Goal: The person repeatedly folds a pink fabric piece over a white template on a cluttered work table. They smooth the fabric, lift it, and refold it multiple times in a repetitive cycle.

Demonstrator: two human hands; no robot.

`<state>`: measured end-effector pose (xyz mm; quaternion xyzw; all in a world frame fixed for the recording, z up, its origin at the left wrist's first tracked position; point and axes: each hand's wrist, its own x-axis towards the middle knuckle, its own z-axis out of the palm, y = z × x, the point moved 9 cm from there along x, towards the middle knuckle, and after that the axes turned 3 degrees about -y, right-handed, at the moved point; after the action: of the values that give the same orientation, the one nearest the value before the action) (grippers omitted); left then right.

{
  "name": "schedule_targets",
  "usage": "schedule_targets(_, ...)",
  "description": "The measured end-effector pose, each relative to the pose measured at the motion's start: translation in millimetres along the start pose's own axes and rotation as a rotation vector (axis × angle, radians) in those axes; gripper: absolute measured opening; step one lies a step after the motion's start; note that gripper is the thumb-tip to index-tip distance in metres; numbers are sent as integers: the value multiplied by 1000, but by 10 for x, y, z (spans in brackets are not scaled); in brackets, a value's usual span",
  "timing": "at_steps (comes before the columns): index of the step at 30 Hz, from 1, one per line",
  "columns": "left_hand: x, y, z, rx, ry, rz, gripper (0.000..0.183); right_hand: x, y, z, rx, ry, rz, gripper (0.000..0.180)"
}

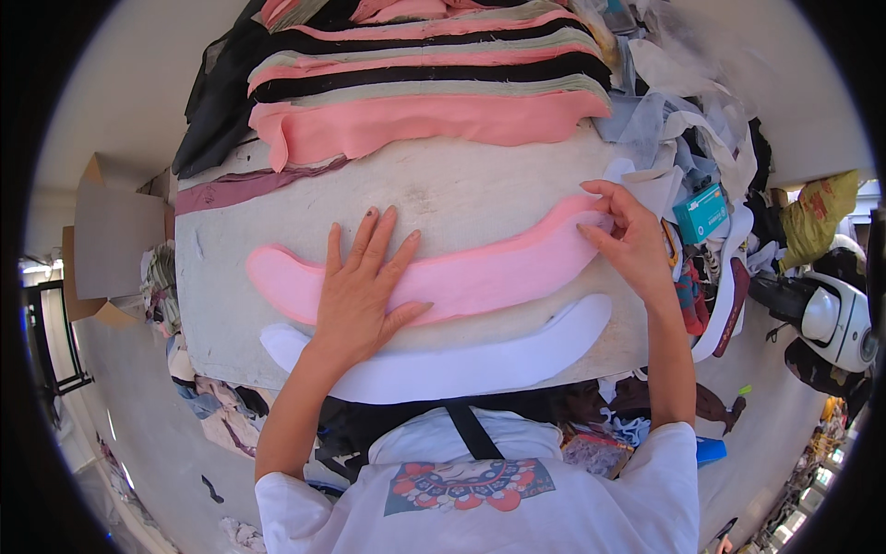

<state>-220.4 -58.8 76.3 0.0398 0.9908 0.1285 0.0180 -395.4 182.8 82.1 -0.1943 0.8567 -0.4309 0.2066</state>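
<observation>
A long curved pink fabric piece with a layered-looking upper edge lies across the table before me. My left hand rests palm down on its left part, fingers spread. At its right end, my right hand has thumb and fingertips on the tip, apparently pinching the edge; the fingers partly hide that spot. Nearer to my body lies a curved white piece of similar shape, apart from the pink one along most of its length. My left wrist and forearm cover some of its left end.
Stacked pink, black and grey-green fabric strips fill the far side of the pale table. A mauve strip lies at left. Fabric scraps and a teal box crowd the right edge. A cardboard box stands beyond the left edge.
</observation>
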Motion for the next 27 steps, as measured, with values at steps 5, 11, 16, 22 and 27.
schedule_targets(5, 6, 3, -4, 3, 3, 10, 74, -20, -54, -88, 59, 128, -74, 51)
schedule_targets(11, 14, 21, -26, -12, 9, 21, 77, 21, 69, -25, -69, 212, -117, 53)
schedule_targets(16, -2, 31, -42, -26, -8, 28, 79, -47, 35, -105, -98, 294, -139, 53)
schedule_targets(22, 88, 179, -324, -127, 96, 87, 69, -45, 85, -206, -5, 276, -123, 51)
schedule_targets(27, 332, 639, -157, -149, 47, 262, 60, -14, 120, -106, 7, 235, -110, 50)
